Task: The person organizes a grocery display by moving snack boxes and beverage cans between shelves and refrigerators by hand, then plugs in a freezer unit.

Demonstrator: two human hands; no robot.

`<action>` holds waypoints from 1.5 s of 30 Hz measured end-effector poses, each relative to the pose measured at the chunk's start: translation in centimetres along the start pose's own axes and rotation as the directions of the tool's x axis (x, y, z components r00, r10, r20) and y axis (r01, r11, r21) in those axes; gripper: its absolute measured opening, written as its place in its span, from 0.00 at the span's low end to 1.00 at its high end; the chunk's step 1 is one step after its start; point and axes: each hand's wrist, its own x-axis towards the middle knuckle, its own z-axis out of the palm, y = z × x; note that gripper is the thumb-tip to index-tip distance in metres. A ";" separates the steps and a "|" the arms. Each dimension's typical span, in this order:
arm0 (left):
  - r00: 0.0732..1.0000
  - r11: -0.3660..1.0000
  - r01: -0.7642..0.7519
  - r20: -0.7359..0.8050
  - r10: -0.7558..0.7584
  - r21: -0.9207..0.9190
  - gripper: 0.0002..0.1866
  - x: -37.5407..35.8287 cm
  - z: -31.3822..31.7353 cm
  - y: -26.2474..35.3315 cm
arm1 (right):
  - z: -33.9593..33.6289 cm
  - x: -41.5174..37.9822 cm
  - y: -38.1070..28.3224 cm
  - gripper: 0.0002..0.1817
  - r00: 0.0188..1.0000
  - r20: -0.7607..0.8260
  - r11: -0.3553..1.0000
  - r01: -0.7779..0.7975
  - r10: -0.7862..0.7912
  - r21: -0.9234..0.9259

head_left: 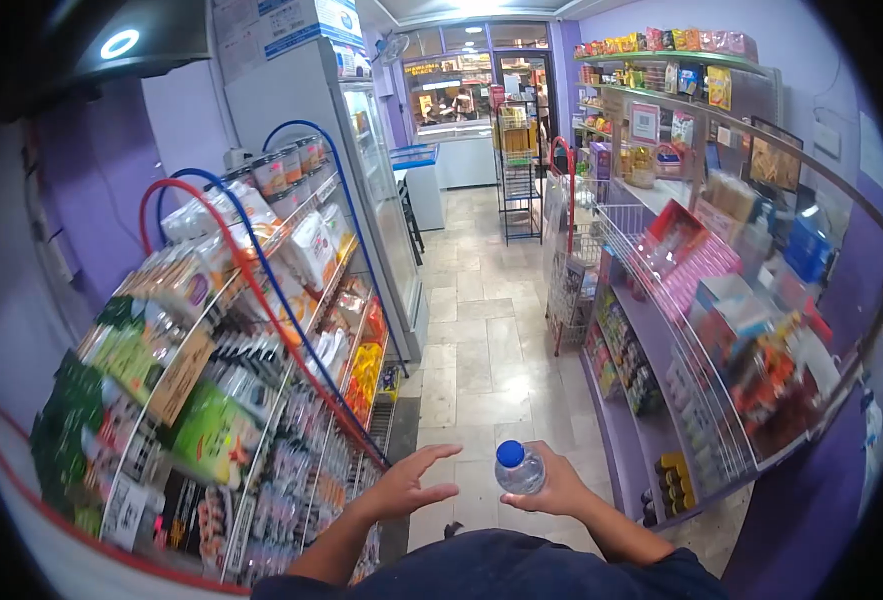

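Observation:
A clear plastic bottle [523, 476] with a blue cap [510, 453] is upright in front of my body, over the tiled floor. My right hand [558, 484] is wrapped round its right side. My left hand [413, 484] hovers to the left of the bottle, apart from it, with thumb and fingers spread and nothing between them. The lower part of the bottle is seen from above and partly hidden by my right hand's thumb.
Wire racks [291, 330] packed with snack packets stand along the left, beside a tall glass-door fridge [361, 130]. A glass-fronted counter [681, 330] with goods lines the right. A narrow tiled aisle [476, 330] runs ahead towards another rack [519, 180] and a glass door.

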 end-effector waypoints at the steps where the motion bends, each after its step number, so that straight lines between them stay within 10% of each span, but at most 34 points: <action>1: 0.998 0.996 -0.019 0.052 0.024 -0.084 0.35 2.8 -1.3 -0.5 | -0.3 2.5 0.1 0.41 1.000 0.021 1.000 -0.007 0.007 0.012; 8: 0.964 0.955 -0.265 -0.013 0.266 -0.131 0.42 21.7 -6.2 -8.0 | -2.9 22.2 6.0 0.42 0.982 0.146 0.991 0.106 -0.118 0.087; 14: 0.873 0.890 -0.378 -0.416 0.253 -0.253 0.31 34.6 -13.5 -18.4 | -4.0 44.0 10.7 0.45 0.916 0.274 0.955 0.292 -0.292 0.042; 17: 0.793 0.900 -0.381 -0.576 0.201 -0.210 0.28 38.8 -18.4 -19.5 | -6.3 54.5 10.0 0.46 0.810 0.496 0.941 0.334 -0.314 0.051; 19: 0.686 0.893 -0.425 -0.696 0.212 -0.148 0.29 41.3 -22.6 -20.3 | -7.7 62.2 9.5 0.47 0.506 0.484 0.675 0.681 -0.714 0.284; 22: 0.482 0.942 -0.308 -0.875 0.033 -0.134 0.25 43.4 -28.9 -21.5 | -8.3 73.4 9.7 0.39 0.597 0.643 0.877 0.341 -0.479 0.338; 26: 0.292 0.944 -0.311 -0.956 -0.016 -0.111 0.25 46.2 -35.6 -25.0 | -4.7 86.1 10.4 0.30 0.666 0.496 0.779 0.626 -0.558 0.036; 40: 0.140 0.990 0.022 -0.981 0.134 0.138 0.28 57.3 -48.4 -30.1 | 6.3 112.8 9.1 0.11 0.166 0.483 0.020 0.956 -0.860 -0.292; 45: -0.008 0.946 0.174 -0.960 0.279 0.273 0.27 61.3 -49.3 -27.2 | 8.1 113.4 9.0 0.10 0.150 0.604 -0.010 0.967 -0.783 -0.253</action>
